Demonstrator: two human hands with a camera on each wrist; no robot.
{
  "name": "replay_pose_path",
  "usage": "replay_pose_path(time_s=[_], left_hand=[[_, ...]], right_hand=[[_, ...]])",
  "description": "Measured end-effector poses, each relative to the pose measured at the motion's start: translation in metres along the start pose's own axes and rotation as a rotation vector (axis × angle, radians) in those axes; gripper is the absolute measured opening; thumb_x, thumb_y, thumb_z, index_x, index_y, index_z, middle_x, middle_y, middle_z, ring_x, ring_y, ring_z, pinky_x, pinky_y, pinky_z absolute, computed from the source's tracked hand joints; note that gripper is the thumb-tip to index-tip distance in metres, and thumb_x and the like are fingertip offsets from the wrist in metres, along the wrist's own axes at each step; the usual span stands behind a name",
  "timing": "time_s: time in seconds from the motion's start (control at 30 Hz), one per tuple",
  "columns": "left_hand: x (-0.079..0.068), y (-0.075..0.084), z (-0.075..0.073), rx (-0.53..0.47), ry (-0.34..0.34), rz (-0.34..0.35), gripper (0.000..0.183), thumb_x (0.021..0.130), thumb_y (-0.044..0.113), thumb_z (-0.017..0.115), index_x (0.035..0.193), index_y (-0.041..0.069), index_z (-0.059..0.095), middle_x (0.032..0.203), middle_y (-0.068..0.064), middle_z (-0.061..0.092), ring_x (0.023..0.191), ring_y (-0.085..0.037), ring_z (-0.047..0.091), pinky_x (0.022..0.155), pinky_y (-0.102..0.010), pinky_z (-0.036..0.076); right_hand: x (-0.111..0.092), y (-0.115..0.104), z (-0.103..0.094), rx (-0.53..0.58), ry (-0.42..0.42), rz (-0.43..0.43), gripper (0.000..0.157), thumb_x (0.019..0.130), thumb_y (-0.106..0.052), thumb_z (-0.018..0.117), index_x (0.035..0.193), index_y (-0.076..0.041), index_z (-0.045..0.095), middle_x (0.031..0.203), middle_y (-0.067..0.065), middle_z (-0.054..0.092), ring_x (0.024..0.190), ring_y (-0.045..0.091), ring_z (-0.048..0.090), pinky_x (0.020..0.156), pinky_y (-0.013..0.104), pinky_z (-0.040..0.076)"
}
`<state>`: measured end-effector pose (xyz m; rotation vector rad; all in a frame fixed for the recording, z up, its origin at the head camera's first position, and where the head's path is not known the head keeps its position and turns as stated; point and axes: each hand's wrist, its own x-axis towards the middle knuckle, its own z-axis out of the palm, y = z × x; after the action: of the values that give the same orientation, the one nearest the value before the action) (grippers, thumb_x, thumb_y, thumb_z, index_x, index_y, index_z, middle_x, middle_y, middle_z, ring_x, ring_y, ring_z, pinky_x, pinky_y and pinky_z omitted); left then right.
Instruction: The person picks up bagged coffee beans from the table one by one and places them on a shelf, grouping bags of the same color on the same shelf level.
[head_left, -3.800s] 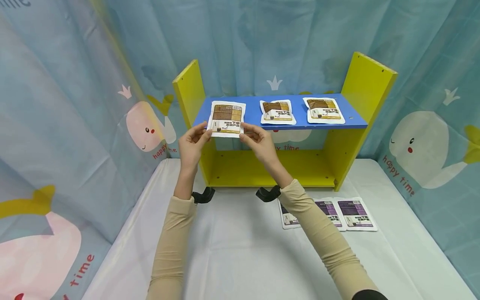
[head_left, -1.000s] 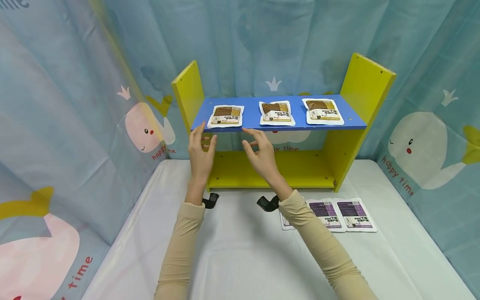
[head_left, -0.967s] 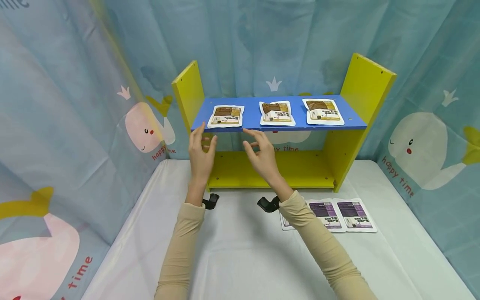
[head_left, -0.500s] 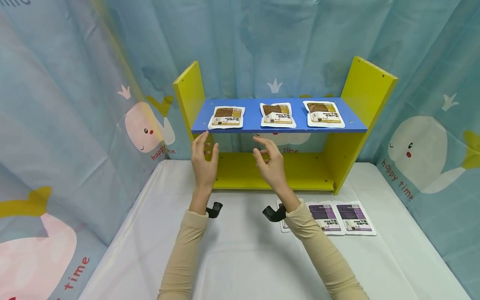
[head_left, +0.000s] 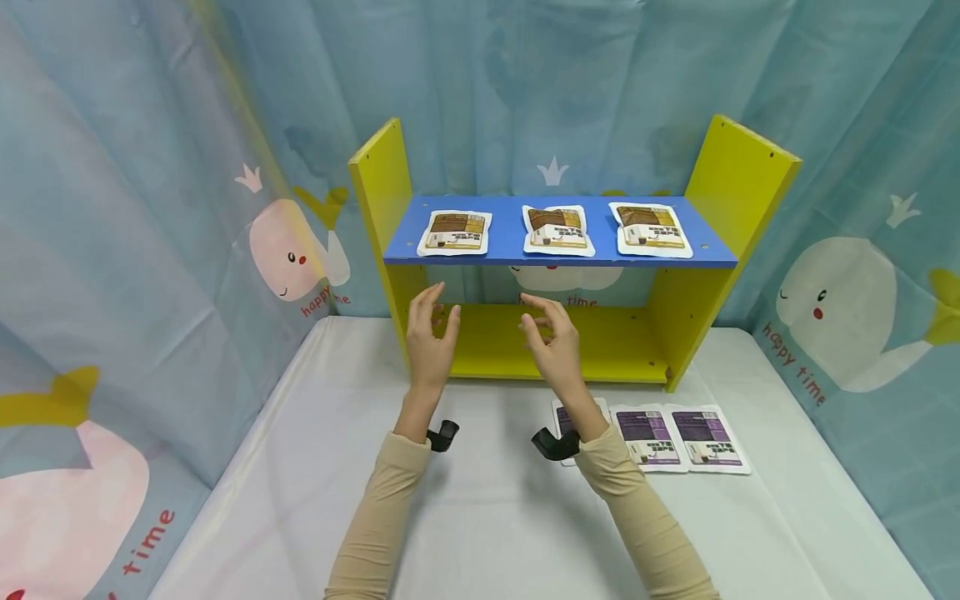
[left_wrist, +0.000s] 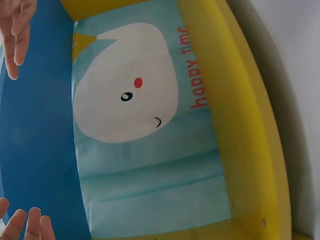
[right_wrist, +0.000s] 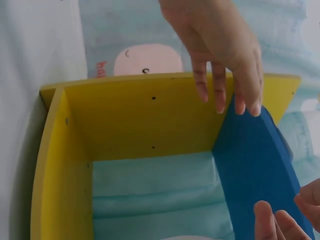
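In the head view my left hand [head_left: 432,342] and right hand [head_left: 555,346] hover apart in front of the shelf unit, fingers loosely bent, holding nothing. Above them, a flat white pouch with a brown label [head_left: 454,232] lies at the left end of the blue shelf [head_left: 506,229]. A creased brown-label pouch [head_left: 558,231] lies mid-shelf, and another brown pouch [head_left: 650,230] lies to the right. The right wrist view shows my left hand [right_wrist: 220,45] with fingers pointing down, and a few fingertips [right_wrist: 267,220] of my right hand. No pouch is visible in the wrist views.
Several purple-label pouches lie side by side on the white tablecloth [head_left: 480,533] at front right; my right forearm partly covers the leftmost purple pouch [head_left: 566,417]. Yellow side panels [head_left: 742,187] rise at both shelf ends. A yellow bottom board [head_left: 600,342] lies below; a patterned curtain [head_left: 480,100] hangs behind.
Both hands earlier held the left brown pouch at the shelf's front edge. It now lies on the shelf, released. Both hands have since drawn back lower and slightly right.
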<state>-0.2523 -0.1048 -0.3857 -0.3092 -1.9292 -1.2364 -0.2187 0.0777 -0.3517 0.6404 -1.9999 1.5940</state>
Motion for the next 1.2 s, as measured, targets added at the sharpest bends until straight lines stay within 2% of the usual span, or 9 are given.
replay_pose_path(time_s=[0.3, 0.57, 0.8, 0.83, 0.93, 1.0, 1.03, 1.1, 1.2], left_hand=[[-0.022, -0.002, 0.014, 0.005, -0.07, -0.06, 0.04, 0.085, 0.023, 0.056, 0.124, 0.021, 0.047, 0.12, 0.001, 0.046, 0.099, -0.014, 0.048, 0.08, -0.029, 0.045], [-0.042, -0.008, 0.028, 0.023, -0.124, -0.107, 0.04, 0.085, 0.027, 0.056, 0.124, 0.025, 0.047, 0.118, 0.002, 0.047, 0.096, -0.011, 0.046, 0.078, -0.03, 0.044], [-0.062, -0.013, 0.039, 0.013, -0.191, -0.15, 0.041, 0.085, 0.034, 0.054, 0.124, 0.027, 0.046, 0.117, -0.001, 0.05, 0.096, -0.011, 0.046, 0.078, -0.036, 0.046], [-0.065, -0.014, 0.04, 0.01, -0.2, -0.155, 0.041, 0.085, 0.035, 0.054, 0.124, 0.026, 0.047, 0.117, 0.0, 0.05, 0.096, -0.012, 0.047, 0.077, -0.038, 0.046], [-0.074, -0.017, 0.044, 0.001, -0.226, -0.166, 0.04, 0.085, 0.033, 0.055, 0.124, 0.025, 0.047, 0.116, 0.002, 0.05, 0.097, -0.017, 0.048, 0.077, -0.041, 0.046], [-0.079, -0.018, 0.047, -0.001, -0.241, -0.173, 0.04, 0.085, 0.031, 0.055, 0.124, 0.025, 0.047, 0.115, 0.002, 0.05, 0.098, -0.022, 0.049, 0.077, -0.041, 0.045], [-0.082, -0.018, 0.048, -0.002, -0.248, -0.177, 0.04, 0.085, 0.029, 0.056, 0.124, 0.024, 0.047, 0.116, 0.001, 0.05, 0.098, -0.022, 0.049, 0.076, -0.04, 0.045], [-0.088, -0.02, 0.051, -0.005, -0.267, -0.187, 0.04, 0.085, 0.03, 0.056, 0.123, 0.024, 0.047, 0.116, -0.002, 0.05, 0.098, -0.024, 0.049, 0.076, -0.037, 0.045], [-0.096, -0.021, 0.054, -0.023, -0.291, -0.204, 0.039, 0.085, 0.029, 0.056, 0.123, 0.021, 0.048, 0.116, -0.005, 0.05, 0.098, -0.025, 0.05, 0.077, -0.037, 0.045]], right_hand=[[-0.014, 0.011, -0.006, 0.005, 0.007, 0.094, 0.029, 0.088, -0.005, 0.049, 0.116, 0.001, 0.052, 0.107, 0.017, 0.05, 0.08, 0.03, 0.058, 0.054, 0.023, 0.051], [-0.029, 0.029, -0.011, 0.006, 0.002, 0.169, 0.028, 0.088, -0.008, 0.05, 0.115, 0.0, 0.053, 0.107, 0.017, 0.05, 0.081, 0.033, 0.058, 0.054, 0.031, 0.052], [-0.046, 0.073, -0.016, -0.008, 0.02, 0.176, 0.029, 0.089, -0.022, 0.051, 0.113, -0.009, 0.056, 0.104, 0.011, 0.052, 0.079, 0.026, 0.058, 0.052, 0.023, 0.051], [-0.05, 0.093, -0.014, 0.014, 0.019, 0.157, 0.029, 0.089, -0.024, 0.05, 0.114, -0.01, 0.056, 0.104, 0.009, 0.052, 0.08, 0.024, 0.058, 0.054, 0.023, 0.051], [-0.057, 0.104, -0.015, 0.026, 0.031, 0.16, 0.028, 0.089, -0.021, 0.05, 0.114, -0.01, 0.056, 0.104, 0.011, 0.052, 0.079, 0.025, 0.058, 0.055, 0.029, 0.052], [-0.062, 0.13, -0.016, 0.05, 0.034, 0.12, 0.028, 0.089, -0.019, 0.051, 0.114, -0.01, 0.056, 0.104, 0.01, 0.053, 0.078, 0.021, 0.058, 0.053, 0.026, 0.051], [-0.064, 0.132, -0.016, 0.052, 0.035, 0.127, 0.028, 0.089, -0.016, 0.051, 0.115, -0.008, 0.056, 0.105, 0.012, 0.052, 0.079, 0.023, 0.058, 0.053, 0.028, 0.051], [-0.065, 0.113, -0.021, 0.024, 0.037, 0.163, 0.027, 0.088, -0.011, 0.051, 0.114, -0.004, 0.055, 0.103, 0.015, 0.052, 0.077, 0.025, 0.058, 0.051, 0.03, 0.051], [-0.068, 0.094, -0.025, 0.0, 0.038, 0.21, 0.025, 0.088, -0.01, 0.051, 0.111, -0.001, 0.056, 0.101, 0.016, 0.053, 0.074, 0.018, 0.059, 0.052, 0.033, 0.051]])
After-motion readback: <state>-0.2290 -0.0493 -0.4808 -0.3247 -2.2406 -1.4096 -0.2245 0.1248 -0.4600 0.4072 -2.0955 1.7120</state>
